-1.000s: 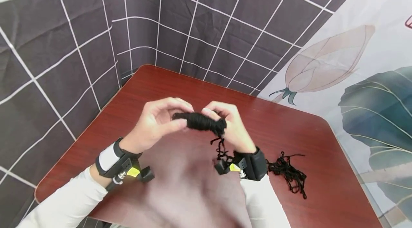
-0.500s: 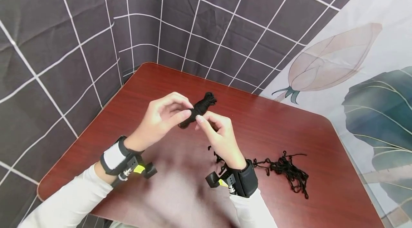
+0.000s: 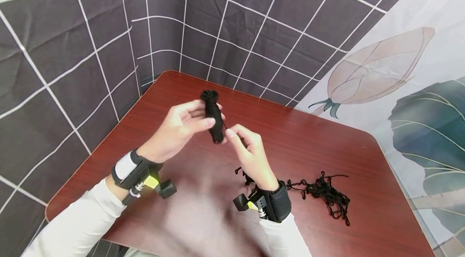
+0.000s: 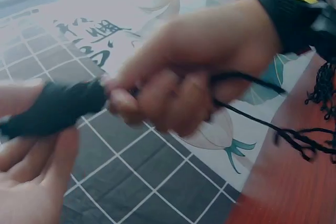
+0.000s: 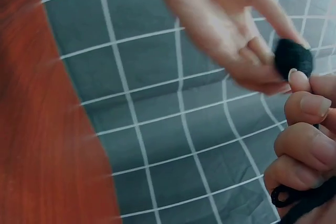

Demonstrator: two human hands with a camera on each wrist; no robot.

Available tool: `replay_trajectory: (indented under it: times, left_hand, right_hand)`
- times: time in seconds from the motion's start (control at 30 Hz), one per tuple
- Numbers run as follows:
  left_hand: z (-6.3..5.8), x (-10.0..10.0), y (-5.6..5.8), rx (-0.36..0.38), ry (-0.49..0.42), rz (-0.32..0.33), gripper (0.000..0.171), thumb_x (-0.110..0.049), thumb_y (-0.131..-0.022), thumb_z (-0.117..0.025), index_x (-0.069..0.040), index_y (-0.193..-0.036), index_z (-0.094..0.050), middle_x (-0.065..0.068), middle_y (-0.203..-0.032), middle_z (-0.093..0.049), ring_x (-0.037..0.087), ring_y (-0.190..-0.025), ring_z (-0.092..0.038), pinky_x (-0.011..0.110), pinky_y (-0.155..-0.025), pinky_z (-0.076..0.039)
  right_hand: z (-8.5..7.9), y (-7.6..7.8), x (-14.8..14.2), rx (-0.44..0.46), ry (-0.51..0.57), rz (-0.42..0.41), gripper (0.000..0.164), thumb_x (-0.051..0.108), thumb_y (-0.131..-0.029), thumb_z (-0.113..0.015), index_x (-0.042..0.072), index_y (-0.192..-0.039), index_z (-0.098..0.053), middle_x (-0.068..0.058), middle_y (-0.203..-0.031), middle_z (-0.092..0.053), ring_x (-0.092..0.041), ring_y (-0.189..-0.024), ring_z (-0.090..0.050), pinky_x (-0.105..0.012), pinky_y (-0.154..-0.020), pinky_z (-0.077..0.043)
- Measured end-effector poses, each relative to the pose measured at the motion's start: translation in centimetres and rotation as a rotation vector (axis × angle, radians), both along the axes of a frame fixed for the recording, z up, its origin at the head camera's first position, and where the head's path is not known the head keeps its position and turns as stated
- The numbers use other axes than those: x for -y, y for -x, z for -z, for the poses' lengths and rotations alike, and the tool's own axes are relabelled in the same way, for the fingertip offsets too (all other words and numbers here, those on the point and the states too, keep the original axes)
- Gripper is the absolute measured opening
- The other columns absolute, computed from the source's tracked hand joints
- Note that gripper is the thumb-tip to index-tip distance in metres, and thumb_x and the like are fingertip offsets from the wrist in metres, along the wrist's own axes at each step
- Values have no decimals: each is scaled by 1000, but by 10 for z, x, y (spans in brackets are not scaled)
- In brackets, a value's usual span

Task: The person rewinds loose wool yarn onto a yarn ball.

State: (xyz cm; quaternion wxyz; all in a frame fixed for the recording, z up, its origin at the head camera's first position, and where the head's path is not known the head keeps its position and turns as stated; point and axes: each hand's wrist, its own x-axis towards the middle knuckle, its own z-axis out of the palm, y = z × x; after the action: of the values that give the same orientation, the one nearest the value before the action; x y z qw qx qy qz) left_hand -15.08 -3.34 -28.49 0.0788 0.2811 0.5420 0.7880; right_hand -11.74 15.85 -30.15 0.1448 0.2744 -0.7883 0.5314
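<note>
A tight bundle of black cord [image 3: 213,118] is held above the table, pointing away from me in the head view. My left hand [image 3: 181,128] grips it between the thumb on the near side and the fingers behind. Close to the bundle's lower end, my right hand [image 3: 250,154] pinches a strand that runs off the bundle. In the left wrist view, the right hand's fingers are curled and loose black cord [image 4: 252,111] trails out of its palm side. The right wrist view shows the bundle [image 5: 293,59] end-on beside the right fingertips.
A tangled heap of black cord [image 3: 328,194] lies on the right of the red-brown table [image 3: 308,144], linked by a knotted line toward the right wrist. Dark grid-patterned cloth [image 3: 247,27] stands behind and left; white cloth with plant prints [image 3: 370,71] hangs at right.
The bundle has turned from lying sideways, through a slant, to pointing away from me. The right hand has moved from the bundle's right end to its lower end and a strand.
</note>
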Motion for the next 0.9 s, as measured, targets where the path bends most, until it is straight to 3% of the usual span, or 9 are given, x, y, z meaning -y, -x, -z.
replay_trajectory:
  times: [0.1,0.2,0.37,0.47,0.53,0.63,0.77,0.9]
  left_hand:
    - [-2,0,3,36,-118,-108,40,2,-86,-59,12,-123,-48,18,-109,-63,33,-105,-55,26,-89,-52]
    - [-1,-1,6,42,-130,-236,42,0,-84,-63,10,-123,-50,15,-108,-63,30,-102,-56,23,-87,-52]
    - [2,-4,8,12,-13,-399,41,-8,-79,-70,5,-116,-57,11,-102,-63,26,-94,-58,18,-80,-53]
    - [6,-6,7,-44,82,-427,38,-12,-77,-73,4,-110,-60,12,-96,-64,24,-88,-60,19,-78,-54]
    - [8,-8,6,-96,150,-406,36,-14,-77,-74,2,-107,-62,13,-94,-65,22,-85,-62,21,-77,-55]
    - [12,-9,0,-159,205,-293,34,-14,-78,-73,1,-108,-64,14,-97,-67,20,-83,-64,26,-76,-57]
    - [14,-9,-9,-176,191,-92,36,-7,-78,-71,2,-112,-63,16,-104,-67,23,-85,-66,29,-77,-58]
    - [12,-10,-14,-187,167,22,35,-5,-79,-70,3,-113,-63,17,-104,-67,25,-88,-65,31,-78,-57]
  right_hand:
    - [9,-3,3,-35,-67,20,22,11,-95,-50,5,-79,-64,-6,-67,-59,-11,-56,-43,-23,-50,-39]
    - [12,-8,9,-101,-166,21,21,13,-95,-51,9,-80,-65,-1,-67,-61,-7,-57,-46,-25,-50,-42]
    - [-3,-17,17,-222,-344,-5,20,17,-94,-52,12,-77,-61,4,-63,-52,-4,-60,-45,-23,-52,-43]
    - [-20,-20,17,-291,-411,-8,18,18,-92,-55,12,-77,-61,5,-63,-48,-3,-59,-42,-21,-51,-39]
    - [-35,-17,15,-320,-420,-10,16,19,-91,-58,12,-78,-63,6,-64,-50,-2,-59,-43,-21,-51,-39]
    - [-55,-6,9,-336,-373,-7,14,20,-88,-62,11,-79,-67,6,-68,-58,-2,-61,-46,-21,-52,-41]
    - [-72,11,1,-305,-241,-19,12,19,-85,-66,11,-77,-68,5,-65,-60,-4,-55,-45,-22,-47,-38]
    - [-77,20,-4,-251,-129,-68,10,16,-85,-66,9,-78,-68,2,-61,-59,-8,-49,-43,-23,-43,-36]
